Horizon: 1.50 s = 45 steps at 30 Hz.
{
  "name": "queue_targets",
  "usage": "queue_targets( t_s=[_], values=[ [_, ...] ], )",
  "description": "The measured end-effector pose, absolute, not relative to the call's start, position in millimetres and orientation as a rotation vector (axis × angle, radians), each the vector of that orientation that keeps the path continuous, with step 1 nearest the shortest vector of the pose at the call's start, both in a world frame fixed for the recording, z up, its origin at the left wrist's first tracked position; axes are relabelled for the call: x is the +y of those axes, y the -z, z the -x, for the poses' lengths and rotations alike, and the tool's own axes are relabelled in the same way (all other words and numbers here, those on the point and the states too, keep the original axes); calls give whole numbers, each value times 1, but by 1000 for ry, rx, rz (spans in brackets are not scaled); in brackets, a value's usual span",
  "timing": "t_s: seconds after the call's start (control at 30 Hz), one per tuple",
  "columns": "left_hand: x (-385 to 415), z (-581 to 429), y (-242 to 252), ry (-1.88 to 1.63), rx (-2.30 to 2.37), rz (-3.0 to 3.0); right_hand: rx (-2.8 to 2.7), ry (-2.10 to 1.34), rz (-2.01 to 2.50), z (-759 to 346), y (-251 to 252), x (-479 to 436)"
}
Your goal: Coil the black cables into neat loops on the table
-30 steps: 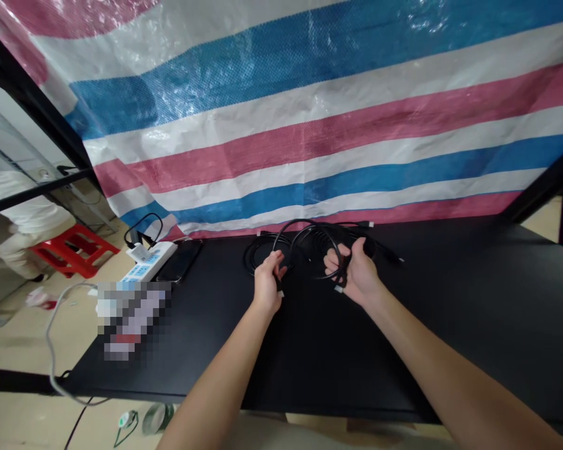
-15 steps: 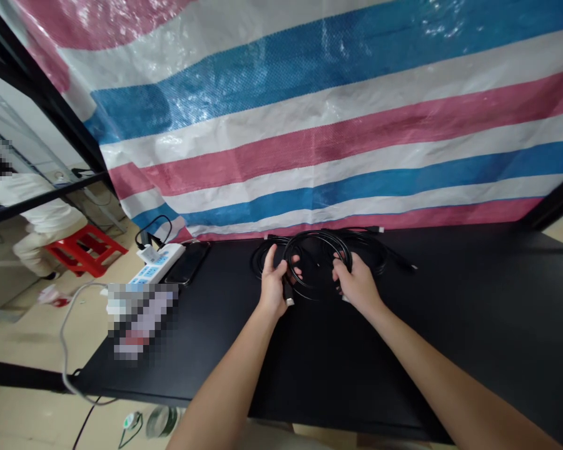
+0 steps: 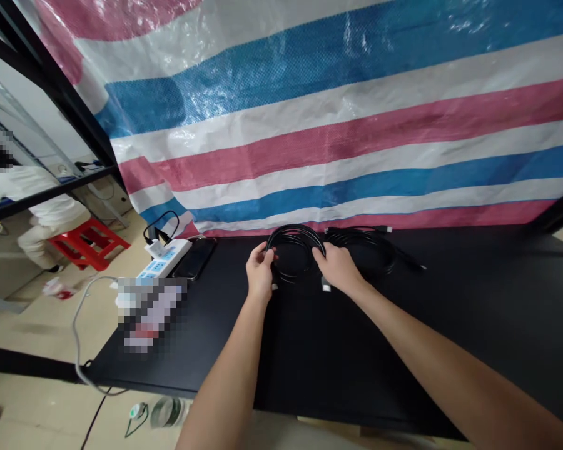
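Observation:
A coiled black cable (image 3: 294, 230) is held between my two hands, low over the far part of the black table. My left hand (image 3: 260, 270) is closed round the left side of the coil, with a bit of a plug showing under its fingers. On the coil's right side, my right hand (image 3: 336, 265) grips the loops between thumb and fingers. A silver-tipped plug (image 3: 326, 285) hangs below that hand. Just to the right lies another coiled black cable (image 3: 380, 255), its ends stretching out rightward. Some loops behind the held coil are hard to separate from it.
On the left, a white power strip (image 3: 162, 262) with adapters stands beside a black phone (image 3: 196, 257). A striped plastic sheet (image 3: 309, 150) hangs behind the table (image 3: 356, 369). Beyond the table's left side, a person (image 3: 51, 206) sits on a red stool (image 3: 91, 242).
Both hands have moved left with the coiled cable and lowered it toward the other loops. My left hand's fingers, spread earlier, are now closed on the coil.

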<state>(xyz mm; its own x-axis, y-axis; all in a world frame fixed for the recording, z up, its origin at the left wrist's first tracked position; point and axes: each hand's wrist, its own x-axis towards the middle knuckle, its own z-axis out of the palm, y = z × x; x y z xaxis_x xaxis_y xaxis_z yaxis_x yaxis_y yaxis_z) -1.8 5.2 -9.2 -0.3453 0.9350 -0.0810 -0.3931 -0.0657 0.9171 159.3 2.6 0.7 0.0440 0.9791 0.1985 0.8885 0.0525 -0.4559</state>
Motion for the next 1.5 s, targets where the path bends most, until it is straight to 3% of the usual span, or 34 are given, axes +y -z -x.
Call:
queue_targets(
  t_s=[0.13, 0.3, 0.6, 0.8, 0.93, 1.2, 1.5],
  values=[
    [8, 12, 12, -1650, 1493, -943, -1833, -373, 1890, -142, -12, 28],
    [7, 13, 14, -1412, 1808, -1199, -1744, -490, 2067, -124, -16, 37],
    [-4, -1, 22, -1335, 1910, -1758, -1792, -493, 2107, -115, -9, 37],
    [-6, -7, 20, -600, 1690, -2306, -1891, -471, 2194, -112, -12, 37],
    [-6, -5, 16, -339, 1683, -2469, -1965, -462, 2167, -112, -15, 32],
    [-8, -4, 17, -394, 1646, -2513, -1910, -190, 1934, -153, -11, 15],
    [-4, -5, 24, -494, 1645, -2532, -1322, 79, 1981, -264, 24, -2]
  ],
)
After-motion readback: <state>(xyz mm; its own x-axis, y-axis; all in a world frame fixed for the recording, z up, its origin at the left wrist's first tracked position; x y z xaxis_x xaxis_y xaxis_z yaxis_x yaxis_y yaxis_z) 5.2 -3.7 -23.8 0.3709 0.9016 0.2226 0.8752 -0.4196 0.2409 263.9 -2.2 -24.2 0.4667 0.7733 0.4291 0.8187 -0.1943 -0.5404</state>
